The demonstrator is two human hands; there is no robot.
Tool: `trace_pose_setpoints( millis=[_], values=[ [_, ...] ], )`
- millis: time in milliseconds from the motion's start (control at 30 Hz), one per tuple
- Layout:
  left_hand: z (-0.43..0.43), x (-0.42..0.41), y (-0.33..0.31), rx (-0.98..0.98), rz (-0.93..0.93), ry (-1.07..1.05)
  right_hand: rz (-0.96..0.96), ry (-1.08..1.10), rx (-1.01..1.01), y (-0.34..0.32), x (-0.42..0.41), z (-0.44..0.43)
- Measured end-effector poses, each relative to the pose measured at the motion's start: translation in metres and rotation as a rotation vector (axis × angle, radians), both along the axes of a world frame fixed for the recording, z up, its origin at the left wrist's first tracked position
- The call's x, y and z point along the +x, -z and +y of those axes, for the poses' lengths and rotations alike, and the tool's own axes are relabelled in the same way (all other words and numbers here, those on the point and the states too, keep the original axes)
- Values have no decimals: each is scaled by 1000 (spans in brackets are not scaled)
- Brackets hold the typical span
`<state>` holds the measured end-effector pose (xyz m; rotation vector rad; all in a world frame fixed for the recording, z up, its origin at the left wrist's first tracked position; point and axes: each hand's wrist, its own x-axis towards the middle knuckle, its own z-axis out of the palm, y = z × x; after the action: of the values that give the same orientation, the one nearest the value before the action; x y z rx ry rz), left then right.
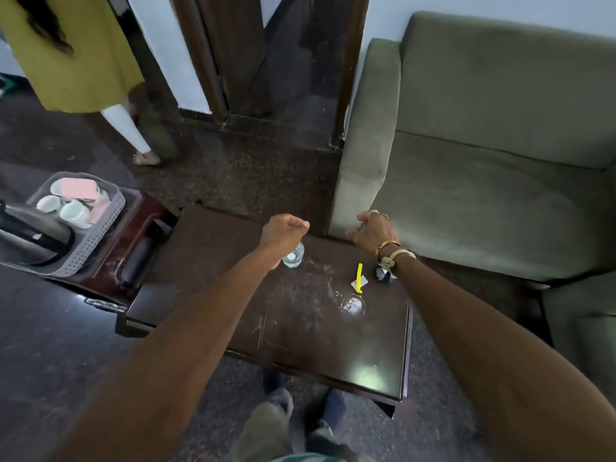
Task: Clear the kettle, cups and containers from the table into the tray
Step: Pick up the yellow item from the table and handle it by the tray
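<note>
Head view, looking down on a dark wooden table (300,328) whose top is scratched and smudged. The left hand (285,230) hangs over the far edge of the table, at about 12 o'clock from the table's centre, its fingers curled into a loose fist that grips nothing visible. Just below it, partly hidden by the wrist, stands a small clear bottle (293,258) with a white cap. The right hand (375,230), at about 1 o'clock, is spread with fingers apart and empty, near the front edge of a green sofa (483,161); rings and bracelets show on it. On the table at about 2 o'clock lie a yellow strip (359,277) on a scrap of paper, a dark crumpled wrapper (383,275) under the right wrist, and a clear glass (352,303) nearer the viewer. At 9 o'clock, well apart from the hands, a grey perforated tray (83,251) rests on a reddish side table (133,245); it holds a black kettle (33,235), pale cups (75,213) and pink containers (78,188). A second person in a yellow garment (66,61) stands at 11 o'clock.
</note>
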<state>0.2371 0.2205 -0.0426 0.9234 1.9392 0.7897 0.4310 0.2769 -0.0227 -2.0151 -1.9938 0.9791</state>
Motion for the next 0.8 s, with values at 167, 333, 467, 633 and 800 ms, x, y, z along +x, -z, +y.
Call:
trace_pose_setpoints(
  millis=[167,333,467,633,800],
  values=[
    [13,-5,39,-97,-46,47,-23,49,-106,34,-5,-7],
    [35,1,63,-163,-82,110,-29,141,-149,57,-2,0],
    [49,13,81,-191,-96,190,-5,257,-170,76,7,0],
    [48,36,127,-243,-161,244,-15,340,-253,112,24,-12],
    [36,57,189,-338,-161,252,-69,341,-356,171,35,-19]
  ],
)
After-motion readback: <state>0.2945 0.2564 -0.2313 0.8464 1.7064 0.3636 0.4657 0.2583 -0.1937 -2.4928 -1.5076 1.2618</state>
